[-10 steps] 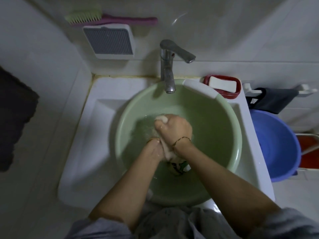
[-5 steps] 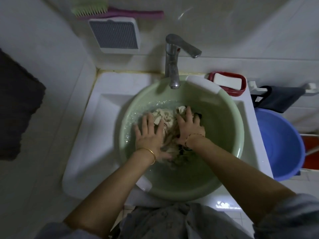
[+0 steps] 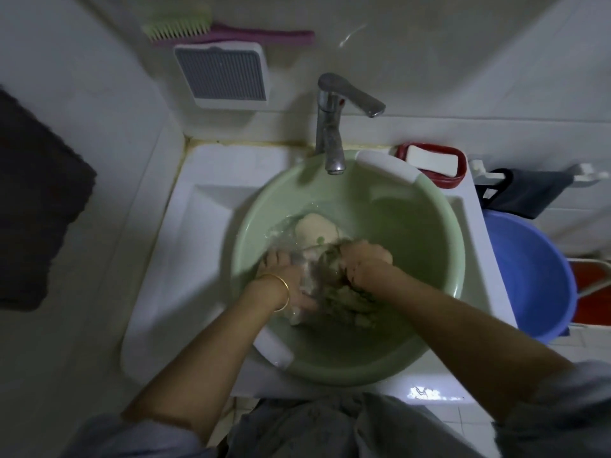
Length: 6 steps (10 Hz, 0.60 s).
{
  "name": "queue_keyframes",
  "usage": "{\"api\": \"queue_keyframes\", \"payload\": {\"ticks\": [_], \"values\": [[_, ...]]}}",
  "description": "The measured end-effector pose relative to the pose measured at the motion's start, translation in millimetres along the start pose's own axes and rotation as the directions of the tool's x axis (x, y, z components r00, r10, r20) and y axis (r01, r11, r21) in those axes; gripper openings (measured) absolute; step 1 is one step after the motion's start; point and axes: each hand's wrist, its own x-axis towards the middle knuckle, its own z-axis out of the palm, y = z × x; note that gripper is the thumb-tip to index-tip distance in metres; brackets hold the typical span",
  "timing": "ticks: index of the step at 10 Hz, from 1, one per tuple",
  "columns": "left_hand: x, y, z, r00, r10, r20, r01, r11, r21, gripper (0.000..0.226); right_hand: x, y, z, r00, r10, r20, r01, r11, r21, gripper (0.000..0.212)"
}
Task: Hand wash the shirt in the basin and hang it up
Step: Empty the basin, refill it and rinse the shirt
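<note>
The light is dim and grey, soft, falling from overhead. The faucet (image 3: 330,127) throws a dull shadow onto the far inner wall of the green basin (image 3: 420,223). A small white glare patch burns at the front edge of the sink (image 3: 205,259), and a faint streak shines on the wall tile (image 3: 352,34). The left hand (image 3: 284,279), right hand (image 3: 367,259) and shirt (image 3: 317,233) smear with motion blur under rippled water. Straight lines bow toward the edges, and the corners darken.

Basin (image 3: 439,226): smooth green plastic with a slight sheen. Faucet (image 3: 330,127): polished, reflective metal. Shirt (image 3: 317,233): wet, pale cloth; sink (image 3: 205,226): glossy white, ceramic-like.
</note>
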Motion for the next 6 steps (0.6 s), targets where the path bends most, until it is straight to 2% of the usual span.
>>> {"api": "queue_keyframes", "payload": {"ticks": [1,2,3,4,5,6], "values": [[-9,-9,-14,0.987,0.062,-0.146,-0.078,0.990,-0.113,0.110,-4,6,-43,0.993,-0.111,0.030,0.104,0.976,0.193,0.024],[-17,-9,-16,0.974,0.112,-0.198,-0.143,0.979,-0.148,0.137,-28,9,-79,0.991,-0.093,-0.092,0.130,0.800,0.586,0.027],[-20,-4,-15,0.944,0.102,-0.313,-0.226,0.892,-0.392,0.139,-52,9,-96,0.994,-0.097,-0.056,0.075,0.204,0.976,0.015],[-29,3,-23,0.925,-0.066,-0.375,-0.259,0.612,-0.747,0.107,-64,5,-99,0.950,-0.308,0.048,-0.117,-0.209,0.971,0.011],[-31,6,-27,0.911,-0.137,-0.390,-0.263,0.537,-0.802,0.072,-65,4,-92,0.916,-0.400,-0.025,-0.205,-0.520,0.830,0.027],[-44,6,-46,0.855,-0.138,-0.500,-0.361,0.534,-0.765,0.060,-75,13,-92,0.903,-0.416,-0.106,-0.177,-0.586,0.791,0.030]]}}
